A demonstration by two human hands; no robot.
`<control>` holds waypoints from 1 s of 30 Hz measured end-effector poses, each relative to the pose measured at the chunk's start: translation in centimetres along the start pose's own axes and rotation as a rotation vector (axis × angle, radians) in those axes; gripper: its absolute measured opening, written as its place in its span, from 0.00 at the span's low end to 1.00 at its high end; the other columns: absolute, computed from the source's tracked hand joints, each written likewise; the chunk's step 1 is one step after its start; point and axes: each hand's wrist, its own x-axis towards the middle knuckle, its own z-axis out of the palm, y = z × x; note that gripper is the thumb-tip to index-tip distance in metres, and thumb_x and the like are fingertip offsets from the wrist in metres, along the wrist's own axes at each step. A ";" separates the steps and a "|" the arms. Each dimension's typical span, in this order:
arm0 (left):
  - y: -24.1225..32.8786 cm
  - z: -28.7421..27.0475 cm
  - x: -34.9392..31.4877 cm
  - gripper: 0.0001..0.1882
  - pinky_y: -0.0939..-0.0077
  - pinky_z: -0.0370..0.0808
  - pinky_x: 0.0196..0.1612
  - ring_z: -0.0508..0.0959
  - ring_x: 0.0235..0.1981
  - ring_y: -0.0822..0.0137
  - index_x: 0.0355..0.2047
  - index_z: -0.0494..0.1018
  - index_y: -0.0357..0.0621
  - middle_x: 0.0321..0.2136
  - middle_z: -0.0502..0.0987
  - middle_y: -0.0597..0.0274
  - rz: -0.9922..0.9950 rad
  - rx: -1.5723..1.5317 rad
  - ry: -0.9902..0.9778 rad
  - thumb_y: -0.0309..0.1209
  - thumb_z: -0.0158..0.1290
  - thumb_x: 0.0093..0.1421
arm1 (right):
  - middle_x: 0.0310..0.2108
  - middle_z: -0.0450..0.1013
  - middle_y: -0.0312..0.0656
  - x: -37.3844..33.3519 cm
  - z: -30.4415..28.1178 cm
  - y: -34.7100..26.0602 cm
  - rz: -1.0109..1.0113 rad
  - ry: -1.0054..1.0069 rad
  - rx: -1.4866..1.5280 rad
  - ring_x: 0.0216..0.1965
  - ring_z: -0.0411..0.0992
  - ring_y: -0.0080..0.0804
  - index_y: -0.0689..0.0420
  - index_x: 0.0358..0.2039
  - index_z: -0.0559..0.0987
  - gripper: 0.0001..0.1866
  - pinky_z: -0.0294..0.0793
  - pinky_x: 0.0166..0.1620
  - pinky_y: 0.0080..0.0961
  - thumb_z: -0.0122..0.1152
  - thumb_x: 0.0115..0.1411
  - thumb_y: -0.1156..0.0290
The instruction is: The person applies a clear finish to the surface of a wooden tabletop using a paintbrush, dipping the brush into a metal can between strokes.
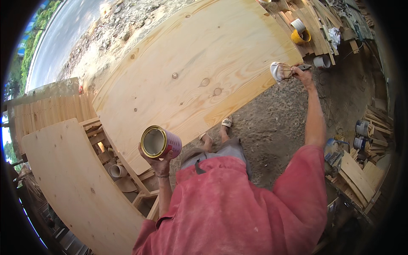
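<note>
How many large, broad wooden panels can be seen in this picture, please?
2. The central panel spans the upper middle, near the brush in the right hand; the left panel is at the lower left. Others may be hidden underneath.

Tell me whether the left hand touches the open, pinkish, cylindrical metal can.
Touching. The head view shows the left hand holding the pinkish metal can from below, fingers curled against its lower side.

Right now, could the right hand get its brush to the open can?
Probably yes: the left hand holds the can with its mouth uncovered, and nothing visible blocks the way from the brush in the right hand.
</note>
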 end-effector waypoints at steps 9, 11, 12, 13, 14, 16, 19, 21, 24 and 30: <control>0.7 1.9 -4.8 0.69 0.57 0.64 0.65 0.67 0.61 0.55 0.69 0.43 0.44 0.61 0.63 0.51 -0.024 0.087 -0.003 0.40 0.78 0.34 | 0.33 0.78 0.47 5.9 -4.4 -1.3 -0.516 0.427 -0.940 0.38 0.78 0.40 0.53 0.39 0.81 0.09 0.77 0.40 0.35 0.66 0.56 0.70; 0.7 1.5 -5.4 0.69 0.57 0.65 0.64 0.68 0.60 0.54 0.69 0.43 0.43 0.60 0.64 0.50 -0.061 0.083 0.012 0.40 0.78 0.33 | 0.32 0.78 0.49 5.2 -0.6 1.1 -0.664 0.458 -1.057 0.38 0.77 0.48 0.51 0.38 0.82 0.09 0.77 0.40 0.41 0.65 0.55 0.70; 0.5 0.9 -5.5 0.69 0.57 0.65 0.64 0.68 0.60 0.54 0.69 0.43 0.43 0.60 0.64 0.50 -0.068 0.093 0.014 0.40 0.78 0.33 | 0.32 0.77 0.48 3.7 1.8 2.3 -0.644 0.380 -1.226 0.37 0.76 0.51 0.51 0.37 0.81 0.09 0.76 0.40 0.43 0.65 0.54 0.70; 0.3 0.4 -5.6 0.69 0.57 0.65 0.64 0.68 0.60 0.54 0.69 0.43 0.43 0.60 0.64 0.50 -0.073 0.106 0.020 0.40 0.78 0.33 | 0.34 0.77 0.47 1.2 5.1 2.6 -0.636 0.377 -1.266 0.39 0.76 0.50 0.49 0.37 0.81 0.11 0.77 0.41 0.43 0.67 0.52 0.70; 0.4 0.0 -5.5 0.69 0.57 0.66 0.64 0.67 0.61 0.54 0.69 0.43 0.43 0.60 0.64 0.50 -0.059 0.109 0.020 0.40 0.78 0.34 | 0.35 0.77 0.46 -1.5 8.6 2.3 -0.634 0.378 -1.307 0.41 0.77 0.49 0.46 0.38 0.81 0.13 0.79 0.42 0.42 0.68 0.49 0.69; -0.4 -1.7 -5.5 0.69 0.57 0.66 0.64 0.67 0.61 0.54 0.69 0.43 0.43 0.59 0.64 0.50 -0.037 0.092 0.044 0.40 0.78 0.34 | 0.35 0.77 0.45 -6.4 13.6 1.6 -0.553 0.302 -1.277 0.39 0.78 0.49 0.47 0.36 0.81 0.14 0.79 0.41 0.41 0.69 0.47 0.71; -2.8 -5.2 -5.5 0.69 0.57 0.66 0.64 0.68 0.60 0.54 0.69 0.43 0.42 0.59 0.65 0.50 -0.032 0.047 0.069 0.40 0.78 0.34 | 0.35 0.77 0.47 -12.5 21.2 2.7 -0.550 0.220 -1.215 0.34 0.79 0.44 0.51 0.36 0.82 0.12 0.81 0.36 0.41 0.69 0.49 0.71; -3.8 -8.1 -5.1 0.69 0.57 0.66 0.63 0.68 0.60 0.54 0.68 0.42 0.41 0.59 0.65 0.50 -0.019 0.049 0.050 0.40 0.78 0.34 | 0.35 0.77 0.47 -16.7 26.7 3.6 -0.513 0.156 -1.204 0.32 0.79 0.39 0.52 0.36 0.82 0.10 0.82 0.33 0.39 0.67 0.51 0.71; -3.3 -12.0 -3.8 0.68 0.58 0.67 0.63 0.69 0.59 0.53 0.68 0.41 0.38 0.58 0.65 0.48 0.024 0.054 -0.007 0.41 0.77 0.36 | 0.32 0.77 0.45 -22.8 34.8 4.8 -0.538 0.109 -1.136 0.30 0.78 0.43 0.50 0.34 0.81 0.10 0.79 0.31 0.37 0.67 0.49 0.73; -5.1 -20.3 -1.8 0.67 0.57 0.67 0.62 0.69 0.58 0.53 0.67 0.42 0.38 0.58 0.65 0.48 0.205 0.219 0.049 0.40 0.77 0.36 | 0.27 0.76 0.47 -32.6 50.2 7.1 -0.521 -0.214 -1.035 0.26 0.78 0.38 0.52 0.35 0.82 0.07 0.79 0.30 0.33 0.60 0.54 0.73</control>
